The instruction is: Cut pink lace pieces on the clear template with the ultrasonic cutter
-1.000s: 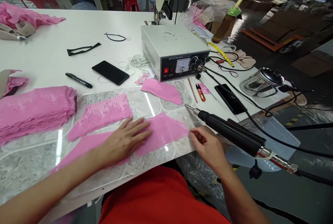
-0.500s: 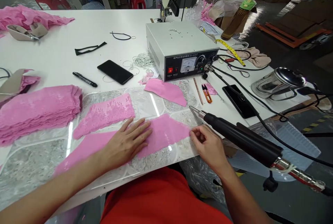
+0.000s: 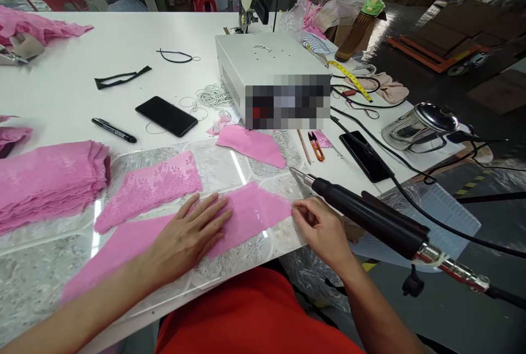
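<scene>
My left hand (image 3: 191, 236) lies flat with fingers stretched on a smooth pink fabric piece (image 3: 255, 214), which runs on under my wrist to the left. At its pointed right end, my right hand (image 3: 322, 228) pinches the tip between thumb and forefinger. Just beyond my left fingers rests a pink lace piece (image 3: 154, 184). Another smooth pink piece (image 3: 250, 146) lies farther back. A black pen-shaped tool with a metal tip (image 3: 370, 217) lies beside and above my right hand, touched by neither hand.
A stack of pink lace pieces (image 3: 49, 187) sits at left. Behind stands a grey control box (image 3: 267, 55) with cables. Around it are a pen (image 3: 114, 130), phones (image 3: 166, 115) (image 3: 365, 156), orange thread snips (image 3: 316, 147) and a glass mug (image 3: 415, 129). The table edge (image 3: 197, 291) runs before me.
The view has turned slightly right, so everything sits farther left. Both hands keep nearly the same places on the pink fabric piece.
</scene>
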Demonstrator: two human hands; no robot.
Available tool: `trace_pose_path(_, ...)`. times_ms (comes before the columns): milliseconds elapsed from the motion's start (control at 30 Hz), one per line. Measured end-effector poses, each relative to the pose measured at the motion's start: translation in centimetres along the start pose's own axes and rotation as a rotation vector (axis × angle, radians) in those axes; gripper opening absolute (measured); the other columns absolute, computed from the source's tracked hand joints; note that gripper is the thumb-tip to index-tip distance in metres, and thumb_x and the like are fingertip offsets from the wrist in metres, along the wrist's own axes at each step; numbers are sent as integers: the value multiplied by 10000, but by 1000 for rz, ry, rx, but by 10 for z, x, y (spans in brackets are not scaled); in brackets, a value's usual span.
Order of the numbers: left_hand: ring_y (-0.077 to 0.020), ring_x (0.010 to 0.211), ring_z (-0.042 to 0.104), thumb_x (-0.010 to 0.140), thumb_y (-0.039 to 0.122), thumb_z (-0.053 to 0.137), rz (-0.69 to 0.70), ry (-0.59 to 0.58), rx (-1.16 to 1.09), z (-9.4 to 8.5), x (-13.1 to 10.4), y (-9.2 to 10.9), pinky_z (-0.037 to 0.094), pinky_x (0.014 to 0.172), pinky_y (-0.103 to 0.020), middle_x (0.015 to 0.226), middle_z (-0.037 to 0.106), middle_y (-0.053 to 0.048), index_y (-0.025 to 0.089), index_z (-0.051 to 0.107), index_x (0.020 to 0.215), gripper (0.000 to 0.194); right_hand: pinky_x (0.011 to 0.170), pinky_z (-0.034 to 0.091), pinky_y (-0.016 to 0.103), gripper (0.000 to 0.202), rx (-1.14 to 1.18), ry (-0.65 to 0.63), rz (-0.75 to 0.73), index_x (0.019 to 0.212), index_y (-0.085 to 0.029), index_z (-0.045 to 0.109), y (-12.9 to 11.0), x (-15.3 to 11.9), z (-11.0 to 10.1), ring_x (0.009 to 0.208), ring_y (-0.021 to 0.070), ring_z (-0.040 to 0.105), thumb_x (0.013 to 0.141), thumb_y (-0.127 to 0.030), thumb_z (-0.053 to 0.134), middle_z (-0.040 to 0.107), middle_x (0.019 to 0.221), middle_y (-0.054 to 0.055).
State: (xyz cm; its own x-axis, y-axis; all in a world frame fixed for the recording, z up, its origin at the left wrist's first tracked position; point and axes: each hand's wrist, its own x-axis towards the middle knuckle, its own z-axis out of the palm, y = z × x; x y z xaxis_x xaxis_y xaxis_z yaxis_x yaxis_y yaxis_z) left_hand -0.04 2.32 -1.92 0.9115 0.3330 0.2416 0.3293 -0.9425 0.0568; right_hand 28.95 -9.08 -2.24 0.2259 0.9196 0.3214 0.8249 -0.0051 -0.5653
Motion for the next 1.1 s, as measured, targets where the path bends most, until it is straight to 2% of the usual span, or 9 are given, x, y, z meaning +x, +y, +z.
trace_pose_path(67, -299, 1394, 440, 1051, 263, 359, -9, 4, -27, 0, 1, 0, 286, 1188, -501, 1489, 486, -83, 220, 476, 1457, 424, 592, 446, 237, 118, -16, -4, -7, 904, -215, 662, -1, 1, 0, 605, 111, 538, 900, -269, 558, 628, 735, 2)
trace_pose_path(300, -304, 1383, 452, 1050, 261, 369, 3, 22, -8, 1, 1, 0, 286, 1180, -513, 1486, 489, -96, 206, 456, 1466, 429, 604, 430, 231, 178, -50, -11, -13, 769, -210, 626, -2, 5, 2, 586, 102, 520, 912, -253, 530, 569, 642, -21)
trace_pose_path(500, -298, 1414, 409, 1050, 262, 372, 13, -30, -22, -3, 9, 2, 239, 1196, -532, 1496, 476, -93, 211, 460, 1462, 425, 591, 467, 240, 126, 24, 6, 47, 853, -215, 646, 3, 0, 2, 566, 107, 539, 905, -273, 547, 604, 659, -16)
trace_pose_path(667, -265, 1484, 277, 1030, 227, 397, 163, -164, -102, -1, 41, 1, 145, 1229, -524, 1533, 431, -54, 254, 424, 1483, 455, 632, 524, 244, 129, 69, 125, -105, 937, -217, 675, 6, -9, -2, 695, 125, 645, 889, -173, 564, 690, 837, 35)
trace_pose_path(800, -253, 1491, 259, 1054, 319, 390, 225, -165, -136, 10, 64, -5, 110, 1234, -512, 1530, 439, -33, 270, 440, 1469, 421, 720, 564, 282, 245, 24, 132, -232, 1051, -234, 678, 9, -16, -3, 823, 165, 682, 870, -110, 569, 690, 907, 60)
trace_pose_path(933, -254, 1476, 297, 1072, 374, 320, 224, -184, -149, 14, 71, -7, 79, 1234, -493, 1534, 430, -37, 238, 444, 1465, 434, 789, 571, 302, 351, -15, 91, -276, 1158, -232, 645, 16, -22, 0, 907, 179, 679, 851, -77, 579, 681, 1000, 79)
trace_pose_path(1100, -256, 1472, 305, 1070, 401, 317, 199, -197, -144, 14, 71, -6, 78, 1230, -497, 1544, 413, -47, 233, 427, 1474, 451, 818, 569, 314, 380, -57, 79, -290, 1203, -245, 627, 20, -22, 1, 926, 185, 678, 858, -93, 577, 680, 1026, 77)
